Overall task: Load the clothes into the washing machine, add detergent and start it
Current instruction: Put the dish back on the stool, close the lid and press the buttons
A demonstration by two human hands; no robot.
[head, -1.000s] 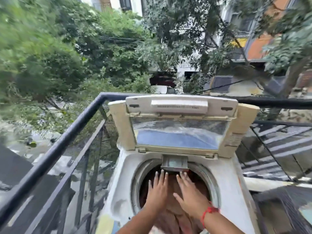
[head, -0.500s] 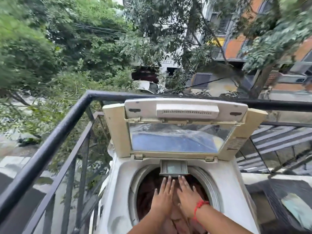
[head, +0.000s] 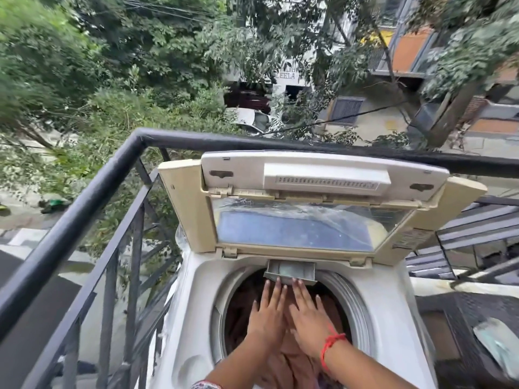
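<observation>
top-load washing machine (head: 387,304) stands on a balcony, tight against the black metal railing (head: 92,189). lid (head: 306,203) is folded up and open, glass pane facing the camera. small grey detergent tray (head: 290,272) sticks out at the back rim of the drum opening. brown and reddish clothes (head: 330,307) fill the drum, piled up to the opening and spilling toward the near edge. left hand (head: 266,315) lies flat on the pile, palm down, fingers straight and together, gripping nothing. right hand (head: 310,315) is just beside it, same pose, fingers extended and slightly spread, pressing on the cloth; their inner edges touch or nearly touch, cannot tell which. red thread bracelet (head: 331,346) on the right wrist. both sets of fingertips reach just short of the tray. trees and buildings beyond the railing.
</observation>
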